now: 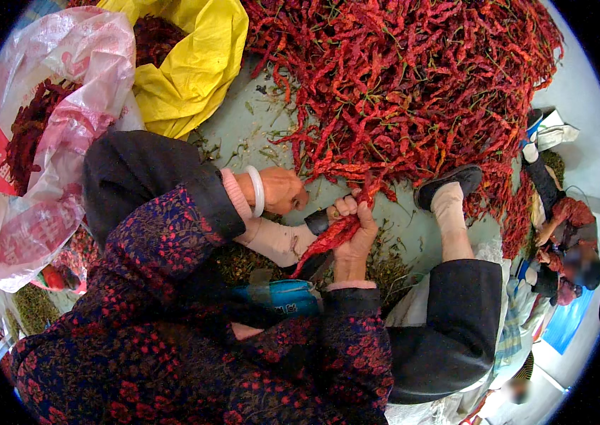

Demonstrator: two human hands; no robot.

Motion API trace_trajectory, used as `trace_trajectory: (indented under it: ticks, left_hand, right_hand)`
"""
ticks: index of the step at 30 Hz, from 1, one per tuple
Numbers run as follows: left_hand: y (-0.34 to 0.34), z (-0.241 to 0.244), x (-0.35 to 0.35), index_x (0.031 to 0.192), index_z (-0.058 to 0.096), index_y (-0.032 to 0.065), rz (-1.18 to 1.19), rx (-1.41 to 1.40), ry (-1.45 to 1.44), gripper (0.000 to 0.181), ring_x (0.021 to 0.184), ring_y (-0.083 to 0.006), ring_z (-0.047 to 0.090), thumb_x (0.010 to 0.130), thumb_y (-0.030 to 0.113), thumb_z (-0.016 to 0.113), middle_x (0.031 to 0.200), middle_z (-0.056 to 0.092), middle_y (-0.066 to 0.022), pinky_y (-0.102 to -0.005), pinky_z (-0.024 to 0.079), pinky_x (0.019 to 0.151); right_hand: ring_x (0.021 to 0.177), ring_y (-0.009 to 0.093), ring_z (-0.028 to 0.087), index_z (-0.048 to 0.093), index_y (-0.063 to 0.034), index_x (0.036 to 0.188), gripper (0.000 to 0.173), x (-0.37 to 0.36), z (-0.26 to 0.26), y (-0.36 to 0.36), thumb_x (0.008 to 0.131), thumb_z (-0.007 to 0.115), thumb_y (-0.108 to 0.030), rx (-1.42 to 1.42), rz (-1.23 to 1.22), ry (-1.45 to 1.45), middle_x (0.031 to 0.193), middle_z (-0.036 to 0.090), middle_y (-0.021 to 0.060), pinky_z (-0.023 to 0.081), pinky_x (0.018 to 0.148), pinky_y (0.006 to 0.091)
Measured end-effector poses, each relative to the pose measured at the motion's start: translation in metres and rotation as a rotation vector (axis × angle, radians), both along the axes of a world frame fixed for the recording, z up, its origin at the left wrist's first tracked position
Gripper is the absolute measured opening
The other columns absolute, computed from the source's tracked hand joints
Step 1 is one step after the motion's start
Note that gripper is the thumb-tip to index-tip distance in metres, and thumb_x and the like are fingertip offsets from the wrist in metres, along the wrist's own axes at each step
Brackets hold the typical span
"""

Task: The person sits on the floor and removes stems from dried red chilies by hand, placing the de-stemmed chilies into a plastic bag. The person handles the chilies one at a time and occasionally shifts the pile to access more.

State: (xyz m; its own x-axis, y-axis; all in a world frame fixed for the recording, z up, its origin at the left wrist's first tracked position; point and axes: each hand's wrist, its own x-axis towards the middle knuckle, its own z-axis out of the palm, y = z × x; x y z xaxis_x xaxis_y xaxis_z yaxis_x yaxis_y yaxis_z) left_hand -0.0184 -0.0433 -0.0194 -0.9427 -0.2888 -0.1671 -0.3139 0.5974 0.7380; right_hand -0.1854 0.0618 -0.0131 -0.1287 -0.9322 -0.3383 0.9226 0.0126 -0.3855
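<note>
My right hand (pixel 356 234) is closed around a small bunch of dried red chilli peppers (pixel 332 236), whose tips hang down toward my lap. More chillies stick up past its thumb, at the near edge of a large heap of dried red chillies (pixel 395 85). A short way to the left, my left hand (pixel 279 190) is held with the fingers curled, a pale bangle (pixel 256 191) on its wrist. Its fingertips are turned from view, so I cannot tell whether something is pinched there. The two hands are apart.
Left of me stand a pink-and-white plastic sack (pixel 93 64) and a yellow sack (pixel 188 79), both holding dark red chillies. Stem scraps (pixel 385 271) litter the floor between my feet, near a blue printed package (pixel 284 297). Another person (pixel 571 228) sits at the right with chillies.
</note>
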Motion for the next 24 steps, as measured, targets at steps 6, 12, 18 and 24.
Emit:
trace_trajectory:
  ticks: [6, 12, 18, 24]
  left_hand:
    - [-0.015, -0.005, -0.016, 0.08, 0.059, 0.0067, 0.513, 0.007, 0.279, 0.016, 0.072, -0.0315, 0.057, 0.075, 0.022, 0.056, 0.073, 0.059, -0.0143, -0.0421, 0.045, 0.062]
    - [-0.008, -0.025, -0.043, 0.083, 0.055, 0.0065, 0.653, -0.233, -0.064, 0.023, 0.064, -0.0333, 0.057, 0.075, 0.028, 0.058, 0.066, 0.057, -0.0163, -0.0448, 0.044, 0.056]
    - [-0.009, -0.027, -0.048, 0.077, 0.055, 0.0049, 0.615, -0.193, 0.004, 0.023, 0.058, -0.0307, 0.056, 0.074, 0.027, 0.059, 0.06, 0.056, -0.0157, -0.041, 0.042, 0.051]
    - [-0.02, -0.022, -0.039, 0.07, 0.06, 0.0036, 0.753, 0.718, 0.356, 0.016, 0.05, -0.0039, 0.044, 0.071, 0.018, 0.066, 0.054, 0.049, 0.0035, -0.0225, 0.035, 0.044]
  right_hand:
    - [0.078, 0.02, 0.054, 0.051, 0.0005, 0.099, 0.028, 0.009, 0.014, -0.003, 0.073, 0.06, -0.004, 0.128, 0.016, 0.155, 0.078, 0.055, 0.0071, 0.047, 0.074, 0.0368]
    - [0.08, 0.021, 0.055, 0.05, 0.0013, 0.104, 0.036, 0.013, 0.015, -0.009, 0.069, 0.059, 0.003, 0.077, 0.021, 0.176, 0.08, 0.055, 0.0067, 0.049, 0.076, 0.0393]
    - [0.075, 0.016, 0.048, 0.049, -0.002, 0.1, 0.031, 0.013, 0.005, -0.004, 0.072, 0.061, 0.001, 0.053, 0.023, 0.143, 0.08, 0.049, 0.0039, 0.043, 0.07, 0.0337]
    - [0.068, 0.017, 0.048, 0.051, -0.0039, 0.092, 0.019, 0.019, 0.009, -0.006, 0.075, 0.059, 0.0, 0.051, -0.019, 0.086, 0.076, 0.052, 0.0048, 0.041, 0.062, 0.0325]
